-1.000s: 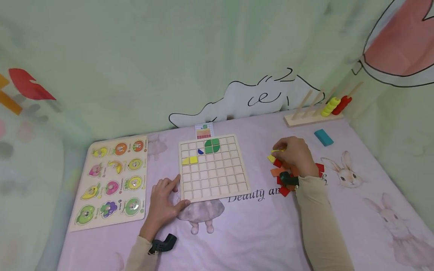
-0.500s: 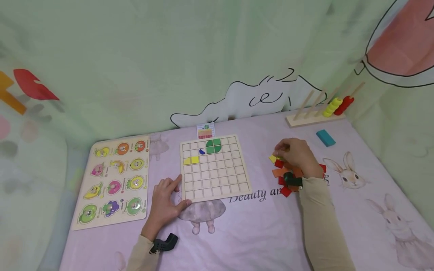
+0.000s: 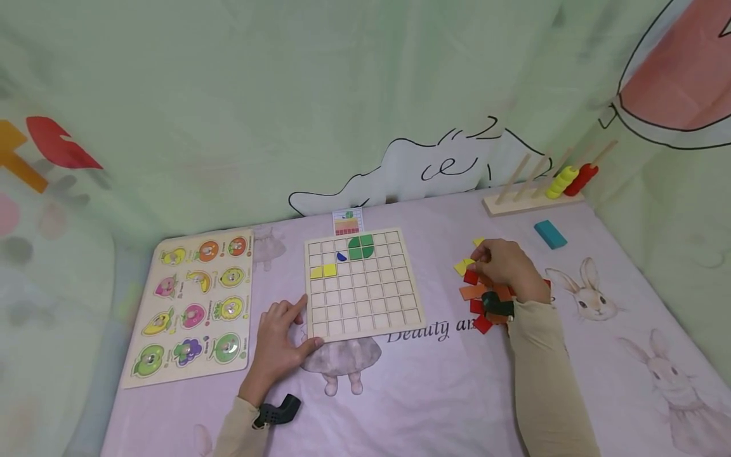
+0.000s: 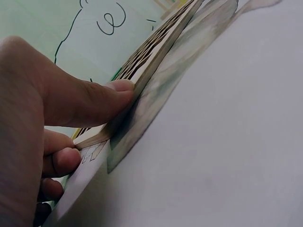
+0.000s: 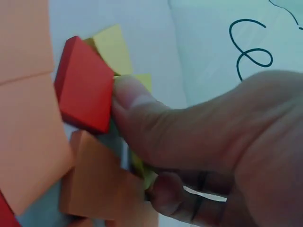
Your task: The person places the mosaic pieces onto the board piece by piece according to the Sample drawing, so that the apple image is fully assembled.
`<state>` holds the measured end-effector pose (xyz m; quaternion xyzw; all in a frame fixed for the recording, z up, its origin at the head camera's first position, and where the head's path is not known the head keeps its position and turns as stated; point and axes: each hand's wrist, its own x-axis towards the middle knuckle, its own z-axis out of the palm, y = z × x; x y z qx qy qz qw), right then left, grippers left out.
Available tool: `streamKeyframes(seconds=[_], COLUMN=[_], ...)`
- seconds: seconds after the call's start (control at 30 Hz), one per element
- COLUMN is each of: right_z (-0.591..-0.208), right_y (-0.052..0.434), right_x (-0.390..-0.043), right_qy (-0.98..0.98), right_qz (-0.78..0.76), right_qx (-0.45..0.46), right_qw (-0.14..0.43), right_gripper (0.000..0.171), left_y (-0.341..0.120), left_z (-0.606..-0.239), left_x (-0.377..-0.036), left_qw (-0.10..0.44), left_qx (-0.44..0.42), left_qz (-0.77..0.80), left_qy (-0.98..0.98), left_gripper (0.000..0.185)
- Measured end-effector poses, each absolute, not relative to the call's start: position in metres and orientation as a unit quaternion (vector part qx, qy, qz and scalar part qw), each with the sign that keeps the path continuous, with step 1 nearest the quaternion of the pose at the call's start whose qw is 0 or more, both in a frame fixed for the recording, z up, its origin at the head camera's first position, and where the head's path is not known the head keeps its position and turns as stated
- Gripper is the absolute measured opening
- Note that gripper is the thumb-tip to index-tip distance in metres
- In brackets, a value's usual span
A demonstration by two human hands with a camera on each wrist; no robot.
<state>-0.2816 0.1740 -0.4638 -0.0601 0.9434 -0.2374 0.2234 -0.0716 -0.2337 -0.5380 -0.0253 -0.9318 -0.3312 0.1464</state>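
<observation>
Yellow tile [image 5: 137, 94]: thin flat square, pinched in my right hand [image 3: 505, 270]; it sat at the far edge of the loose tile pile [image 3: 485, 295], to the right of the grid board [image 3: 361, 282].
Right grip: narrow; thumb [image 5: 142, 113] lay on the tile face with a finger curled beneath, the tile edge showing between them.
Handling, judged: light, stiff, wood-like, smooth painted faces, so likely to slide if pinched on a corner; not fragile.
Where to hold, judged: across opposite flat faces near the middle, leaving one edge free.
Neighbours: red tile [image 5: 85, 85] touched my thumb tip; orange tiles [image 5: 28, 118] lay just beside, easy to drag along.
Left grip: my left hand [image 3: 280, 339] clasped the board's near left corner, thumb [image 4: 94, 99] pressed on its edge.
Board state: two yellow squares [image 3: 322, 271], green pieces [image 3: 361, 247] and one blue piece [image 3: 341, 256] seated; most cells bare.
Surface: lilac rabbit-print sheet [image 3: 434, 393], soft, so the board could rock under pressure.
</observation>
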Motion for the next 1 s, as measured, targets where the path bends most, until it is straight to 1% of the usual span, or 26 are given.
streamKeyframes(seconds=[0.1,0.17,0.3,0.47,0.57,0.63,0.73,1.0], right_z=[-0.459,-0.455,-0.458,-0.466,-0.47,-0.473,-0.477,-0.484], right_y=[0.173,0.172,0.164,0.137,0.11,0.091,0.061,-0.002], right_x=[-0.281,-0.281,-0.282,-0.28,-0.276,-0.272,-0.265,-0.244], right_qy=[0.942,0.94,0.937,0.919,0.904,0.895,0.885,0.859], right_qz=[-0.246,-0.265,-0.312,-0.383,-0.416,-0.428,-0.436,-0.433], right_qx=[-0.067,-0.072,-0.082,-0.084,-0.104,-0.125,-0.165,-0.26], right_qw=[0.219,0.203,0.133,0.047,0.006,-0.01,-0.008,0.083], right_gripper=[0.03,0.03,0.033,0.037,0.033,0.029,0.027,0.027], left_y=[-0.234,-0.234,-0.235,-0.236,-0.236,-0.236,-0.236,-0.235], left_z=[-0.537,-0.537,-0.537,-0.538,-0.538,-0.538,-0.538,-0.539], left_x=[-0.072,-0.072,-0.072,-0.072,-0.073,-0.073,-0.074,-0.074], left_qw=[0.142,0.138,0.135,0.131,0.13,0.133,0.134,0.133], left_qx=[-0.025,-0.024,-0.022,-0.022,-0.022,-0.023,-0.023,-0.023], left_qz=[-0.33,-0.329,-0.328,-0.327,-0.326,-0.325,-0.326,-0.328], left_qy=[-0.933,-0.934,-0.935,-0.936,-0.936,-0.936,-0.936,-0.935], left_gripper=[0.085,0.085,0.086,0.086,0.086,0.086,0.086,0.086])
